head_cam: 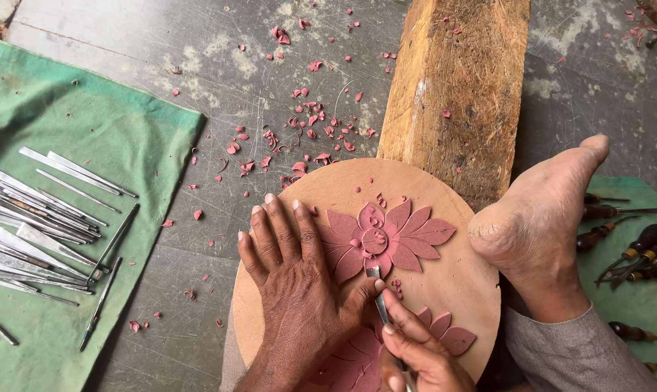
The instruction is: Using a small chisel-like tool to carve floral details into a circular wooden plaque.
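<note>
1. The round, pale-brown wooden panel carved with a red-stained lotus flower (376, 239) lies flat on the grey concrete floor (198, 239), its far edge resting against a rough block of timber (455, 80) and its right side pinned under the sole of a bare foot (539, 225)
2. The slim steel carving chisel (378, 294) stands on the panel just below the flower's round centre; its long axis runs from the right hand up and slightly left, with the cutting tip pointing away from the person into the base of the petals
3. The right hand (419, 356) is clenched around the chisel's lower shaft, fingers wrapped and thumb along the steel
4. The left hand (292, 276) lies spread and flat on the panel's left half, grasping nothing, its thumb touching the blade near the tip as a guide
5. Judged from this, the cut would go best with light, shallow pushes, the thumb steering and braking the tip so it does not skid across the centre disc, and the foot's weight kept on the panel
6. Red wood chips (307, 123) lie scattered over the floor beyond the panel
7. To the left, a green cloth (74, 138) carries a row of bare steel chisels (45, 225); to the right, wooden-handled gouges (633, 254) lie on another green cloth
</note>
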